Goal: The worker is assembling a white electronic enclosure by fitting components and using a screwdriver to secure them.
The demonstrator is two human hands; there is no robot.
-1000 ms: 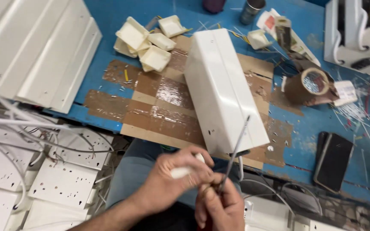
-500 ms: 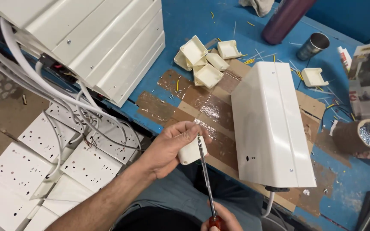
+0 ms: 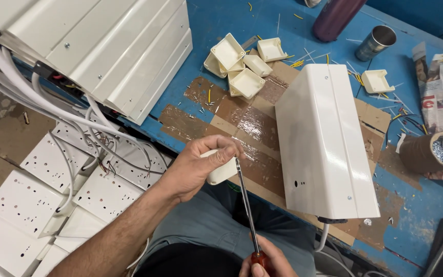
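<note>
Left hand (image 3: 201,166) grasping small white plastic box (image 3: 221,172), right hand (image 3: 262,261) clenched on red-handled screwdriver (image 3: 247,205), smooth white metal casing (image 3: 324,143), scratched blue desk (image 3: 221,20)

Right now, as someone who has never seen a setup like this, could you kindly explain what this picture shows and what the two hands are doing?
The view comes from a camera worn on the person's head, looking down at their own bare hands over a blue workbench. The left hand holds a small cream plastic box. The right hand, at the bottom edge, grips the red handle of a long thin screwdriver, whose tip meets the box by the left fingers. On the bench lie a long white metal casing, a cluster of open cream plastic boxes, patches of brown tape and cardboard, a steel cup, a dark purple bottle and a roll of brown tape. At lower left, white socket plates with white cables are stacked.
</note>
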